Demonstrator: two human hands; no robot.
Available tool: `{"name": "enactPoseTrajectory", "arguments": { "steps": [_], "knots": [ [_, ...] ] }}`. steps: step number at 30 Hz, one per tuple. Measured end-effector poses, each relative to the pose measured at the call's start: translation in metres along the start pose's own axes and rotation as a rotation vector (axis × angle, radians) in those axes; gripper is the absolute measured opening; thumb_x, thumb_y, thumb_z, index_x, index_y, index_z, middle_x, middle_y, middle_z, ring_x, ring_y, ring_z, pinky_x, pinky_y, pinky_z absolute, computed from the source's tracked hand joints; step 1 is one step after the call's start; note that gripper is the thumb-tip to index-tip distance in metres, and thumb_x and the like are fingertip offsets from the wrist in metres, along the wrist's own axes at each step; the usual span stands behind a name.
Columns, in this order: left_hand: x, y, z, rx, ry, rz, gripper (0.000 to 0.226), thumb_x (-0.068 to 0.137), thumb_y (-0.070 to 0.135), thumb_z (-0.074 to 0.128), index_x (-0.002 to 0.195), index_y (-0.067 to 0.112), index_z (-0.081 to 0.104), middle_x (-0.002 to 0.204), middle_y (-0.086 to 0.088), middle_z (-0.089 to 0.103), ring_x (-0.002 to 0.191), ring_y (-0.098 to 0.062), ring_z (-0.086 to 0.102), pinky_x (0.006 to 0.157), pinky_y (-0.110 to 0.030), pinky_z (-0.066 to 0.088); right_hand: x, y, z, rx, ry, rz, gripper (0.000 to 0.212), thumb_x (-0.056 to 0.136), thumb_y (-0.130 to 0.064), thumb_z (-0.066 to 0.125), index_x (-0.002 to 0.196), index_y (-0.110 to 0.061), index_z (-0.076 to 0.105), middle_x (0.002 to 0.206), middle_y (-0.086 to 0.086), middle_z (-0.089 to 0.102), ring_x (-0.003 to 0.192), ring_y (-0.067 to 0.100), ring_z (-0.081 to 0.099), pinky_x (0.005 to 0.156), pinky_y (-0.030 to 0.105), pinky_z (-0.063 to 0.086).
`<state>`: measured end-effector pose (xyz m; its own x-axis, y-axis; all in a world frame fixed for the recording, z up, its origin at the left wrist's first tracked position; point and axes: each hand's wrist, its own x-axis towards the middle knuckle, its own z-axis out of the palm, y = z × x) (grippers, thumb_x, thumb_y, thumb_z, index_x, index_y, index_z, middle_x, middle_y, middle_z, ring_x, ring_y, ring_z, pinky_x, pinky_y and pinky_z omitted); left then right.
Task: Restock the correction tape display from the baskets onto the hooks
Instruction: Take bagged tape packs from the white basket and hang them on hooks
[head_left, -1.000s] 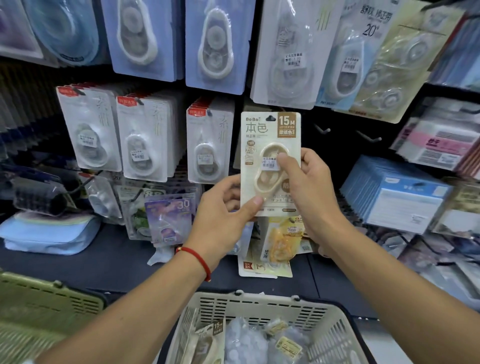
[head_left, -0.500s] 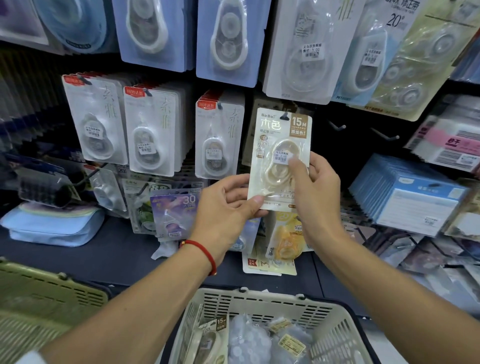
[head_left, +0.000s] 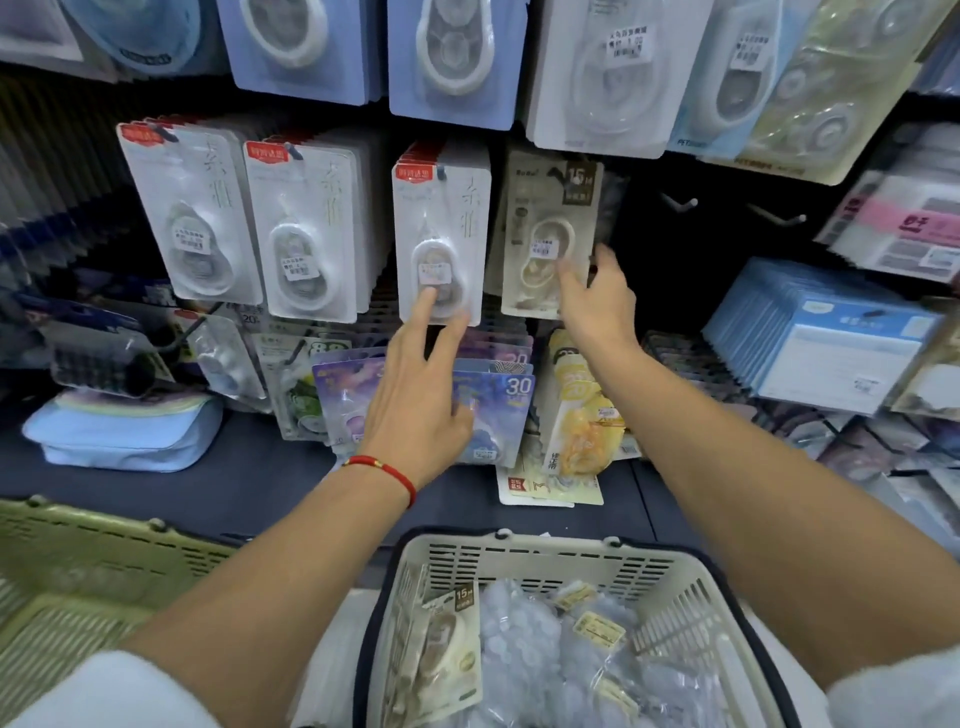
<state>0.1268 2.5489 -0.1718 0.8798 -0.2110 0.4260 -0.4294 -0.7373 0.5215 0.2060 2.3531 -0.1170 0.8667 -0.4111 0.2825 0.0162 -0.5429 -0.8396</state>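
On the display wall, rows of blister-packed correction tapes hung from hooks: three stacks of white cards with red labels (head_left: 306, 234) in the middle row, larger blue cards (head_left: 452, 57) above, and purple and yellow packs (head_left: 493, 410) lower down. Two bare hooks (head_left: 680, 203) stuck out to the right of the beige pack, with stacks of blue boxes (head_left: 831, 353) beyond them. A folded blue pouch (head_left: 124, 431) lay on the dark shelf at lower left. Near the bottom, a cream basket (head_left: 545, 561) held another beige pack and clear bags, and a green basket (head_left: 78, 561) sat to its left.

The beige correction tape pack (head_left: 550, 234) hung on its hook, just right of the third white stack. The right hand (head_left: 597, 301) reached up at its lower right corner, fingers spread loosely and touching the card's edge, not clamped on it. The left hand (head_left: 421, 395), with a red cord at the wrist, was open with fingers apart, its forefinger tip resting on the bottom of the neighbouring white card (head_left: 441, 234), well left of the beige pack.
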Motion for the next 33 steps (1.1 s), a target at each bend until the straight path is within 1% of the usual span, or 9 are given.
{"name": "enactPoseTrajectory", "arguments": {
  "steps": [2,5,9,13,17,20,23,28,33],
  "knots": [
    [-0.01,-0.002,-0.003,0.019,-0.087,-0.025,0.082,0.086,0.002,0.065,0.159,0.02,0.036,0.173,-0.005,0.005,0.156,-0.028,0.017,0.118,-0.035,0.029,-0.017,0.013,-0.01,-0.133,-0.002,-0.033,0.054,0.106,-0.033,0.052,0.155,-0.016,0.04,0.146,0.011,0.048,0.127,0.025,0.054,0.104,0.036,0.044],
    [-0.032,-0.005,-0.005,-0.005,-0.281,-0.067,0.074,0.088,0.006,0.066,0.157,0.017,0.039,0.161,-0.013,0.028,0.15,-0.033,0.03,0.122,-0.038,0.03,-0.064,0.045,-0.026,-0.202,-0.115,-0.189,0.03,0.1,-0.017,0.056,0.129,-0.021,0.06,0.129,0.002,0.056,0.094,0.01,0.06,0.091,0.03,0.047],
    [-0.078,-0.017,-0.005,0.115,-0.552,-0.006,0.065,0.093,0.013,0.064,0.154,0.018,0.043,0.151,-0.008,0.04,0.141,-0.029,0.041,0.116,-0.033,0.034,-0.146,0.104,-0.042,-0.329,-0.618,-0.213,0.016,0.098,-0.013,0.063,0.112,-0.019,0.07,0.103,-0.006,0.07,0.084,0.01,0.064,0.081,0.031,0.05],
    [-0.123,-0.025,0.005,0.382,-0.738,0.109,0.054,0.097,0.021,0.056,0.15,0.023,0.045,0.148,-0.004,0.041,0.134,-0.029,0.043,0.11,-0.041,0.041,-0.219,0.16,-0.051,-0.876,-1.284,-0.207,0.047,0.105,-0.048,0.056,0.144,-0.021,0.055,0.135,0.004,0.061,0.114,0.02,0.06,0.094,0.033,0.048],
    [-0.158,-0.023,0.026,0.399,-0.879,0.071,0.051,0.096,0.02,0.057,0.146,0.027,0.052,0.147,-0.001,0.046,0.134,-0.026,0.043,0.109,-0.042,0.043,-0.285,0.192,-0.052,-0.769,-1.564,-0.135,0.074,0.104,-0.062,0.05,0.159,-0.016,0.036,0.152,0.012,0.043,0.143,0.032,0.044,0.115,0.043,0.04],
    [-0.174,-0.019,0.038,0.312,-0.923,0.01,0.046,0.096,0.02,0.06,0.142,0.026,0.057,0.144,-0.001,0.053,0.136,-0.023,0.046,0.112,-0.032,0.037,-0.308,0.201,-0.054,-0.671,-1.615,-0.158,0.068,0.111,-0.048,0.043,0.164,-0.007,0.028,0.165,0.017,0.034,0.152,0.034,0.034,0.122,0.042,0.031],
    [-0.171,-0.022,0.035,0.234,-0.883,-0.073,0.043,0.095,0.021,0.064,0.137,0.026,0.062,0.141,-0.001,0.059,0.134,-0.023,0.051,0.112,-0.033,0.04,-0.303,0.204,-0.064,-0.603,-1.591,-0.203,0.046,0.114,-0.03,0.042,0.152,-0.005,0.047,0.146,0.019,0.057,0.132,0.036,0.056,0.112,0.045,0.043],
    [-0.161,-0.009,0.04,0.01,-0.878,-0.091,0.049,0.096,0.04,0.071,0.143,0.03,0.059,0.145,0.008,0.061,0.134,-0.012,0.054,0.109,-0.025,0.042,-0.243,0.186,-0.083,-0.456,-1.27,-0.231,0.02,0.112,-0.02,0.049,0.109,-0.018,0.069,0.1,0.003,0.072,0.091,0.02,0.064,0.082,0.036,0.048],
    [-0.163,0.006,0.054,-0.201,-1.035,-0.212,0.049,0.085,0.053,0.079,0.129,0.031,0.07,0.124,0.016,0.069,0.118,-0.008,0.062,0.102,-0.026,0.049,-0.224,0.182,-0.08,-0.25,-0.981,-0.181,0.011,0.102,-0.027,0.069,0.1,-0.02,0.078,0.085,-0.015,0.073,0.08,-0.002,0.066,0.073,0.015,0.048]
  ]
}}
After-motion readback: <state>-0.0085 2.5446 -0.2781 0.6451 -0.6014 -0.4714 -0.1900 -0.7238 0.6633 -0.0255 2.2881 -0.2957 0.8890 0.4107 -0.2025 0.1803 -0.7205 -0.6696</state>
